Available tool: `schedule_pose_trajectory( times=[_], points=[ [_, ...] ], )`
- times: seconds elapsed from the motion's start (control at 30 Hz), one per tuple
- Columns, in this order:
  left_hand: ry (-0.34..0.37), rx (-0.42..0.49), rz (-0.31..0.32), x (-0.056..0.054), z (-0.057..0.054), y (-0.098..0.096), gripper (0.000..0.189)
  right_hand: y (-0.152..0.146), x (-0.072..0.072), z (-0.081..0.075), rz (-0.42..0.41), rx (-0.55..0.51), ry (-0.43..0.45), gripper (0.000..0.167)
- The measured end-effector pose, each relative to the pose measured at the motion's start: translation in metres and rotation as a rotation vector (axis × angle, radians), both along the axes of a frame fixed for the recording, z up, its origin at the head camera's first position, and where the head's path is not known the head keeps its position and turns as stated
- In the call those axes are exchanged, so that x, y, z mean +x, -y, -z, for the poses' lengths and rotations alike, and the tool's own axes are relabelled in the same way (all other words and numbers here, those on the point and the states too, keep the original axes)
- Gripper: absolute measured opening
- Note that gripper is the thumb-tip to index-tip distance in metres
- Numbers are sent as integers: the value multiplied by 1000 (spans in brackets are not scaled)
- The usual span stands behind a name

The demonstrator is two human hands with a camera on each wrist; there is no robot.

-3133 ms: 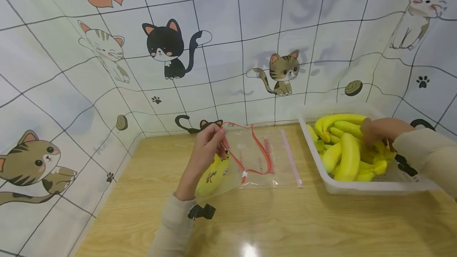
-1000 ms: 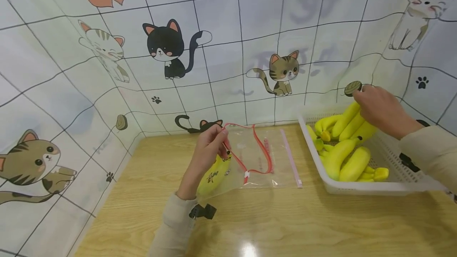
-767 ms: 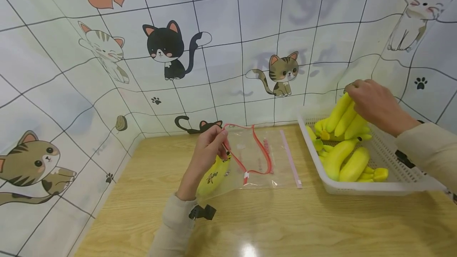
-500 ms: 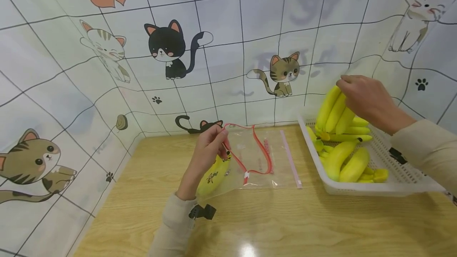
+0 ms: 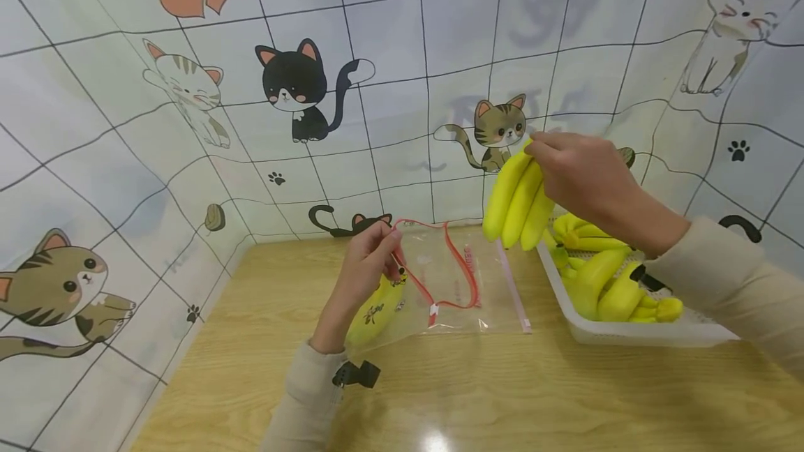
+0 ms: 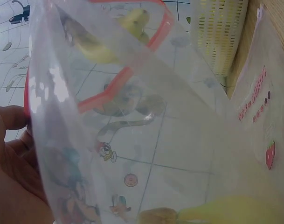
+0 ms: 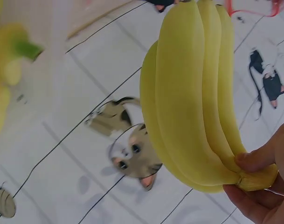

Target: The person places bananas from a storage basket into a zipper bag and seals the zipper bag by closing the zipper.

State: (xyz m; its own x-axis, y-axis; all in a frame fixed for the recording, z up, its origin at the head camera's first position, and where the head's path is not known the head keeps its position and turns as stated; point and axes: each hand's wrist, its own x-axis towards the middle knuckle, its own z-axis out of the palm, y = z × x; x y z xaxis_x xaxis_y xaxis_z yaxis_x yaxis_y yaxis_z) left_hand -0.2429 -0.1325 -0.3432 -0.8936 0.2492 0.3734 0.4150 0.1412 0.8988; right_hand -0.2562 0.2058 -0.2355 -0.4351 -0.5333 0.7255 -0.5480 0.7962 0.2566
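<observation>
My left hand (image 5: pixel 364 264) pinches the rim of a clear zip bag (image 5: pixel 407 319), whose red-edged mouth gapes toward the right. Low in that bag lies a yellow banana shape (image 5: pixel 366 330), partly covered by the hand and the bag's printed figures. My right hand (image 5: pixel 584 176) grips a bunch of bananas (image 5: pixel 518 201) by the stem, tips hanging down, above the table between bag and basket. In the right wrist view several fruits of the bunch (image 7: pixel 183 93) show, with thumb and fingers around the stem. The left wrist view looks through the bag's film (image 6: pixel 179 140).
Another clear bag with a pink slider (image 5: pixel 515 291) lies flat on the wooden table (image 5: pixel 477 396). A white basket (image 5: pixel 628 335) with more bananas (image 5: pixel 597 277) stands at the right. Behind runs a cat-print wall covering (image 5: pixel 389 110).
My right hand has lifted the bunch out of the basket and carried it leftward toward the bag. My left hand has stayed at the bag's rim.
</observation>
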Motion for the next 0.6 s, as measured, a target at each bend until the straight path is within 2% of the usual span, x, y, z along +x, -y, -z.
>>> schedule_pose_trajectory(
  times=[0.4,0.6],
  points=[
    [0,-1,-6,-1,-1,0,29,48,22,-3,-194,-118,-99,18],
    [4,-8,-14,0,-1,0,29,65,33,8,-222,-176,-114,20]
  ],
)
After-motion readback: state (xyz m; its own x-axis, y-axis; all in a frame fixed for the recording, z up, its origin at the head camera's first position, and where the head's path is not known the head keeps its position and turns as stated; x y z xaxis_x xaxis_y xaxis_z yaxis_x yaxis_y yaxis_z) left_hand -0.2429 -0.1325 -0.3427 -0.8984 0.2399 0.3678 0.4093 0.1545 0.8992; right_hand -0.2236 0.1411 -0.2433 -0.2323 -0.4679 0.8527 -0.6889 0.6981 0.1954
